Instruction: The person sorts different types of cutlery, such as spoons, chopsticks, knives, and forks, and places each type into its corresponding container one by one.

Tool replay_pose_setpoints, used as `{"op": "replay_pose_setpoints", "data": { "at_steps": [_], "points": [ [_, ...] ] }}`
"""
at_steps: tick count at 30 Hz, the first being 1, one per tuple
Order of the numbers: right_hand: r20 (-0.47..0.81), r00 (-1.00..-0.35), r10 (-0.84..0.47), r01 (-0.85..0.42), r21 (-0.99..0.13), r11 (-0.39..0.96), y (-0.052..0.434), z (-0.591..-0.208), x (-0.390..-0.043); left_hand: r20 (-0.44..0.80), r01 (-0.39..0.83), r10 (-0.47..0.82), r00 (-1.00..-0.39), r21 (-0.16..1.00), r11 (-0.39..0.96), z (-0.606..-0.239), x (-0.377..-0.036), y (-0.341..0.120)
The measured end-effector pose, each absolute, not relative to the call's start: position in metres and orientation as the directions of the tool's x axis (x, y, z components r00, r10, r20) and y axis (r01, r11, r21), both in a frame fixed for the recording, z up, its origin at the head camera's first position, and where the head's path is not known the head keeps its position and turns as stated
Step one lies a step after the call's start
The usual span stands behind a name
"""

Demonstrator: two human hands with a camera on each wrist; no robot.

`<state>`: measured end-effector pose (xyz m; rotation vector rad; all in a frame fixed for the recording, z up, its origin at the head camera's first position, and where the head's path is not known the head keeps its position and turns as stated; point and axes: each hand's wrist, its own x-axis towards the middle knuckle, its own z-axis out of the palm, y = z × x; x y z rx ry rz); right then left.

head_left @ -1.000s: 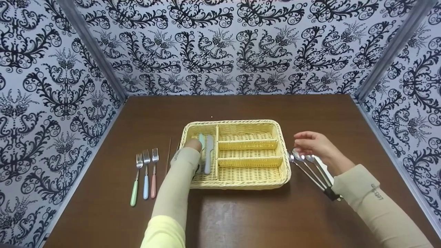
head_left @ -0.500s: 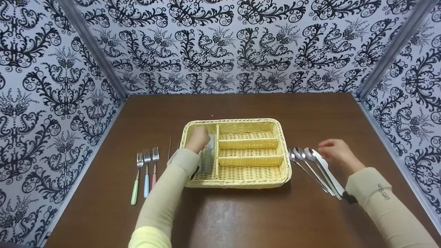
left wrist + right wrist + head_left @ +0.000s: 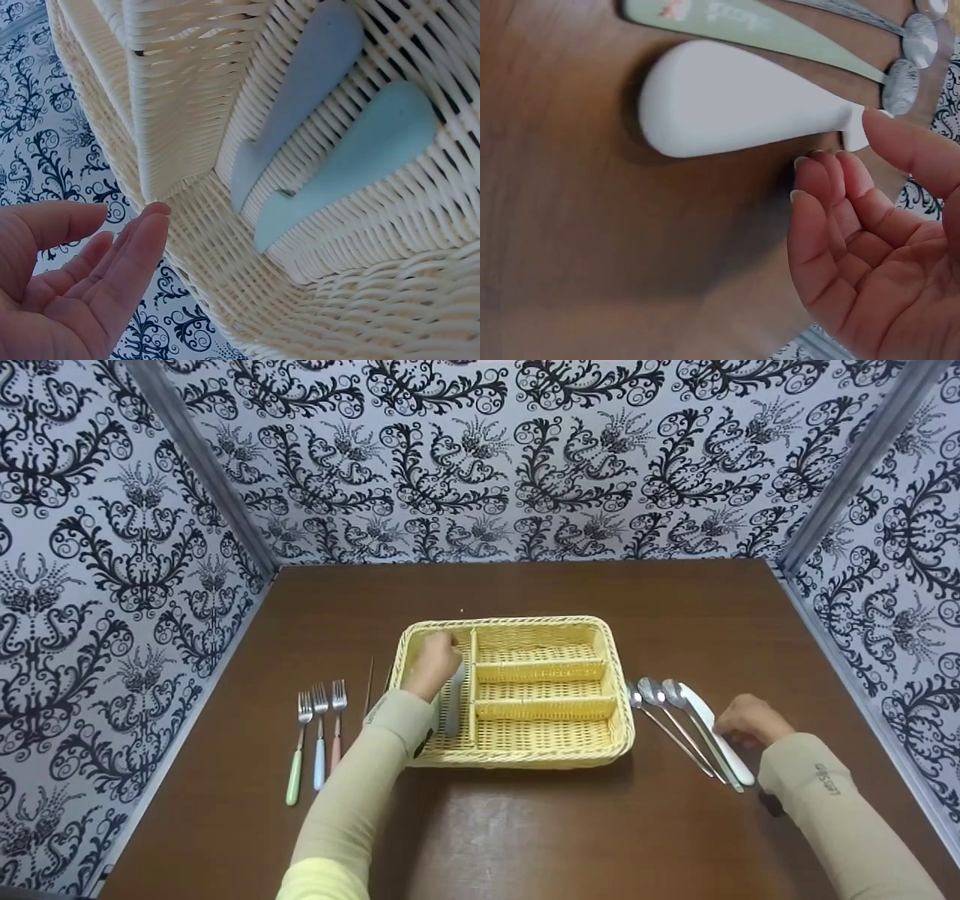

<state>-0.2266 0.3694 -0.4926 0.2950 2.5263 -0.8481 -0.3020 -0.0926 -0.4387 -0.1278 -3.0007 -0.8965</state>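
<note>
My left hand (image 3: 436,664) hovers over the left compartment of the yellow wicker basket (image 3: 551,759), fingers extended and holding nothing. Inside that compartment lie a grey-blue knife (image 3: 300,90) and a mint-green knife (image 3: 352,161), side by side; the head view shows the mint one mostly covered by the left arm. My right hand (image 3: 750,720) is at a white knife (image 3: 735,101) on the table, right of the basket. In the right wrist view the thumb overlaps the neck of this knife, while the loosely bent fingers are beside it, apart from the thumb.
Several spoons (image 3: 673,694) lie left of the white knife, one with a green handle (image 3: 765,30). Left of the basket are three forks with green (image 3: 294,776), blue (image 3: 319,765) and pink (image 3: 336,750) handles, plus a thin brown stick (image 3: 369,686). Patterned walls (image 3: 480,472) enclose the table.
My left hand has risen from the knives in the compartment and moved slightly away from me. My right hand has shifted right and down from above the spoons to the white knife.
</note>
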Motion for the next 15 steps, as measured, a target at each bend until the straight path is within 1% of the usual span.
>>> {"op": "replay_pose_setpoints", "data": {
  "at_steps": [8,15],
  "points": [
    [-0.477,-0.875,0.078,0.357,-0.529,0.770,0.371,-0.501,-0.227,0.049,0.095,0.082,-0.995,0.574,0.813,-0.436,-0.297,-0.102],
    [-0.478,-0.875,0.081,0.360,-0.529,0.768,0.371,-0.502,-0.225,0.029,0.084,0.082,-0.996,0.581,0.810,-0.439,-0.299,-0.107]
  ]
}}
